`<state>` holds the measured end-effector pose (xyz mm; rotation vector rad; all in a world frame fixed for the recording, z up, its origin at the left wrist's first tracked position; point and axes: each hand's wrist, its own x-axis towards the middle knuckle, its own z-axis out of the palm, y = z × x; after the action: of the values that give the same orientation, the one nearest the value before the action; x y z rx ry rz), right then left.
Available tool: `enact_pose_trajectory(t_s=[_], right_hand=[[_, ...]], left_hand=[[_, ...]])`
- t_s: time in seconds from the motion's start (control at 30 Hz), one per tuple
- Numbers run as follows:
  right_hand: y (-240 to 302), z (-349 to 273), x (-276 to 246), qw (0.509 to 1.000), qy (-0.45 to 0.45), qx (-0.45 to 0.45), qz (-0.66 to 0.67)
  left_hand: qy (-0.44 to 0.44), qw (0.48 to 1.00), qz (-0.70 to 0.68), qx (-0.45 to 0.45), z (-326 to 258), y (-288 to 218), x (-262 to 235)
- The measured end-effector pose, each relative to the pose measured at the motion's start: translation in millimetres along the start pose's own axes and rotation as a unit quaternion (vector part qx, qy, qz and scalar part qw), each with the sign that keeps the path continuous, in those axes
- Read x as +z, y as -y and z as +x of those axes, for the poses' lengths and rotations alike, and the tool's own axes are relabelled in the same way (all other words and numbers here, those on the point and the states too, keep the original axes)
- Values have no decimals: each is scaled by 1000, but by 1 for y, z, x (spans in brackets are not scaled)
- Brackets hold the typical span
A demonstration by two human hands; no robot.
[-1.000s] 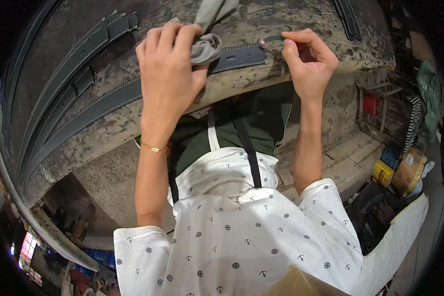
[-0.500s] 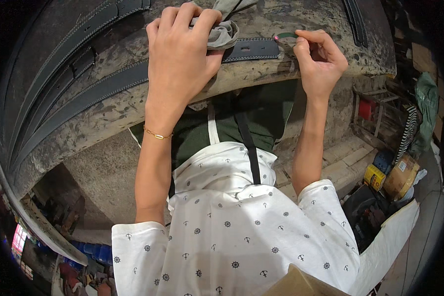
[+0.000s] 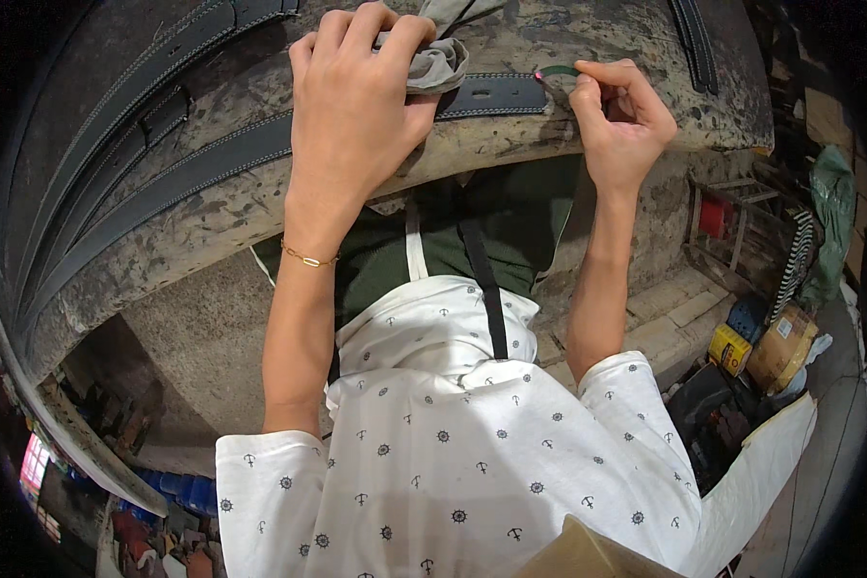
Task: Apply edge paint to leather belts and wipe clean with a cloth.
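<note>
A black leather belt (image 3: 496, 95) with pale stitching along its edges lies on the worn work surface, its slotted end toward the right. My left hand (image 3: 352, 111) lies over the belt, its fingers closed round a crumpled grey cloth (image 3: 440, 65). My right hand (image 3: 628, 111) pinches a thin, curved green strip (image 3: 561, 68) between thumb and finger. The strip's pink tip touches or nearly touches the corner of the belt's end; I cannot tell which. What the strip is made of is not clear.
More stitched black belts (image 3: 116, 106) lie at the left of the stained work surface (image 3: 607, 39), and another pair of straps (image 3: 694, 43) at the far right. Below right are a metal frame (image 3: 737, 217), a yellow box (image 3: 730, 349) and a cardboard box (image 3: 785, 347).
Both hands stay almost in place. The right hand has shifted very slightly, with the strip's tip still by the belt's end corner.
</note>
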<state>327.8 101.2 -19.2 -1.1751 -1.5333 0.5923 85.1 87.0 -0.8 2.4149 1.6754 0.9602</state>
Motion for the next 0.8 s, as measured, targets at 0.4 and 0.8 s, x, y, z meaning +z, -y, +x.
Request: enact_pose_trajectory(t_s=[0.4, 0.8], right_hand=[[-10, 2, -4, 971, -178, 28, 159], [-9, 3, -9, 942, -202, 57, 261]], left_hand=[[-43, 985, -162, -42, 1, -21, 7], [45, 990, -116, 59, 7, -55, 30]])
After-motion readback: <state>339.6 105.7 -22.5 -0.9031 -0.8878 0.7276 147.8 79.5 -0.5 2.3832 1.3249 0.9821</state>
